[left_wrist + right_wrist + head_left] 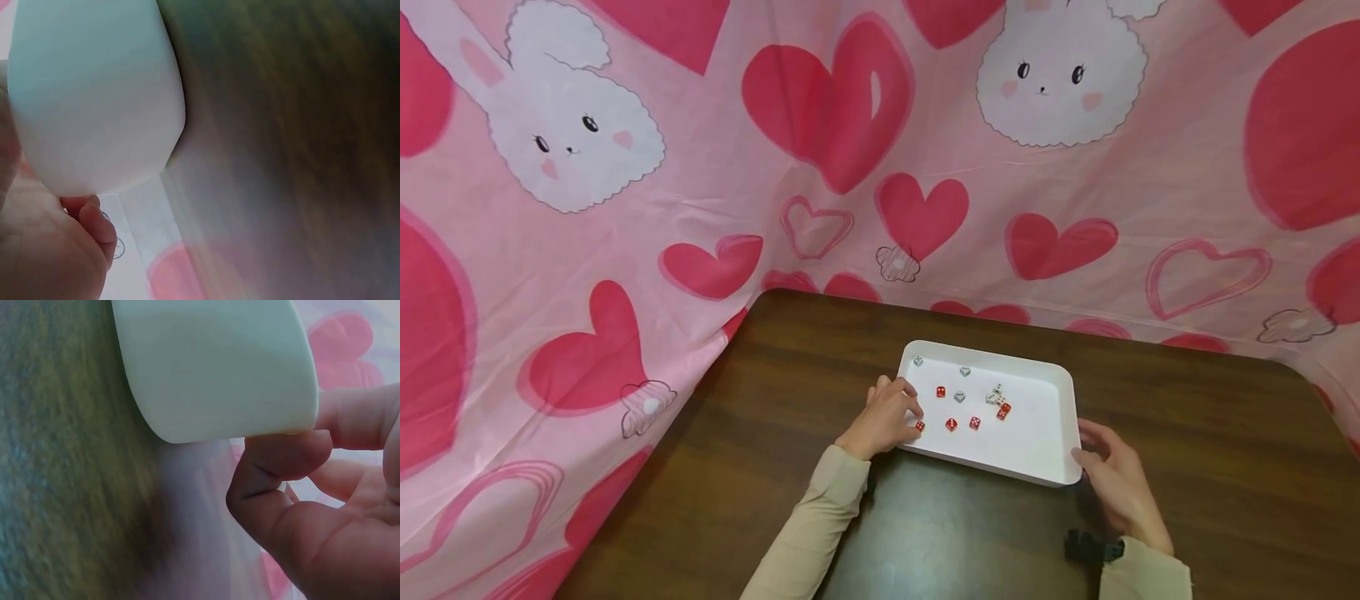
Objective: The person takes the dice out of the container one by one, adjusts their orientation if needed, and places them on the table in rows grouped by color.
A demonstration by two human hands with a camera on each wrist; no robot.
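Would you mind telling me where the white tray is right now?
In the head view the white tray sits on the brown table, centre-right, with small red and white dice inside; the left hand touches its left edge and the right hand its near-right corner.

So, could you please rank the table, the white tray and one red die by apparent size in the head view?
1. Table, clearly largest.
2. White tray, resting on it.
3. Red die in the tray, smallest by far.

The left hand (pixel 886 417) has its fingers curled; the right hand (pixel 1116 475) has its thumb bent, both forearms in beige sleeves.
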